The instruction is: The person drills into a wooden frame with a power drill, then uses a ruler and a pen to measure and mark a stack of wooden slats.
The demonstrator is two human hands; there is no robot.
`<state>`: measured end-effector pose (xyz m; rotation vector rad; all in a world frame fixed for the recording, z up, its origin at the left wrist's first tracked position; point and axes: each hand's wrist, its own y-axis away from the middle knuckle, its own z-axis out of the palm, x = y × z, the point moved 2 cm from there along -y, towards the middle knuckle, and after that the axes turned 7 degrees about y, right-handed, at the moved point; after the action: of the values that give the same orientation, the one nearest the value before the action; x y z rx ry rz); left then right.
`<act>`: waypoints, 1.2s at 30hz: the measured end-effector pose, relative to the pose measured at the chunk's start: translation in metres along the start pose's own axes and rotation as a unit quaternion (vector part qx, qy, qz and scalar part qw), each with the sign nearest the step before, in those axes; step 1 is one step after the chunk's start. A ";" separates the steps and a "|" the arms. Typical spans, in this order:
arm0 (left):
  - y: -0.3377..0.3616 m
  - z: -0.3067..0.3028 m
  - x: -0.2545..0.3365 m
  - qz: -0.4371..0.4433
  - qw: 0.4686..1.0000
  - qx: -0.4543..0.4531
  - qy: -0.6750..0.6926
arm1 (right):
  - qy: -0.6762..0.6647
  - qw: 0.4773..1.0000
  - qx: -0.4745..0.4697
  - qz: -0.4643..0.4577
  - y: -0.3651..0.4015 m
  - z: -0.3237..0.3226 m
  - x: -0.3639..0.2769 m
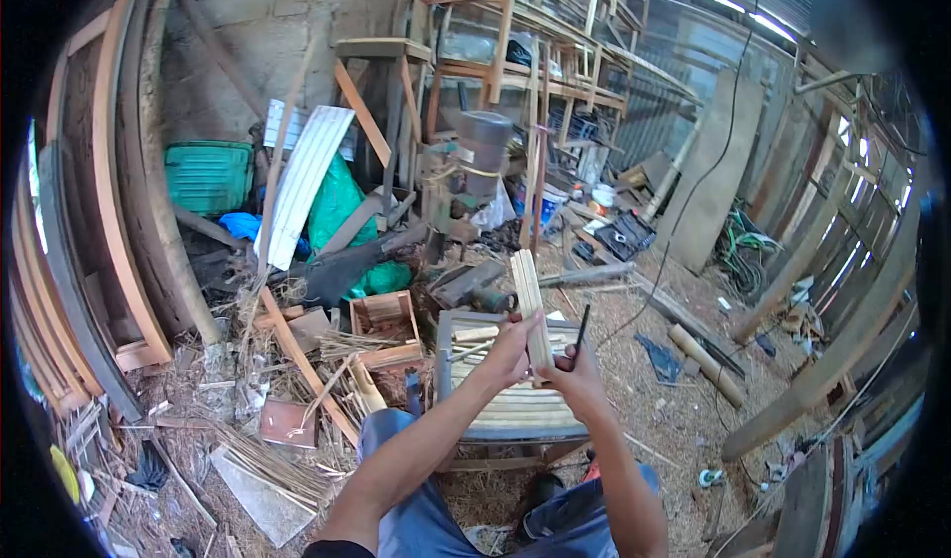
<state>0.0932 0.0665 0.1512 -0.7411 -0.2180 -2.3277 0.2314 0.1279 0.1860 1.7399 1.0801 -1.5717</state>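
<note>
The left hand (510, 353) is closed around the middle of a stack of pale wood strips (528, 296), long, straight-edged and ridged along its length, tilted with its top end beyond the hand. The right hand (575, 372) pinches the stack's lower end and also grips a slim dark rod (583, 326), which points up from the fist. Just below both hands, more pale slats (520, 411) lie side by side on a low table (446, 352) with a worn grey frame.

Left of the left hand, an open reddish wooden box (384, 312) stands by rough offcuts and a narrow orange-brown board (297, 362). Right of the right hand, a round, light-brown pole (705, 365) lies on ground matted with shavings (634, 414).

The fingers hide part of the stack, so whether it is 1 grooved piece or several is unclear. The rod's lower end is hidden, and the forearms cover some slats.
</note>
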 end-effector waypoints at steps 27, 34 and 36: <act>-0.025 -0.005 -0.008 0.150 0.979 0.086 -0.107 | -0.112 0.991 -0.034 0.066 -0.032 -0.025 0.058; -0.034 0.000 -0.003 0.142 0.983 0.100 -0.063 | -0.104 0.993 0.008 0.048 -0.027 -0.029 0.056; -0.039 -0.003 -0.003 0.152 0.981 0.112 -0.034 | -0.086 0.995 0.016 0.049 -0.027 -0.031 0.052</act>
<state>0.0684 0.0969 0.1487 -0.6890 -0.3649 -1.9534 0.2246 0.1783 0.1429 1.6183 0.8785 -1.6515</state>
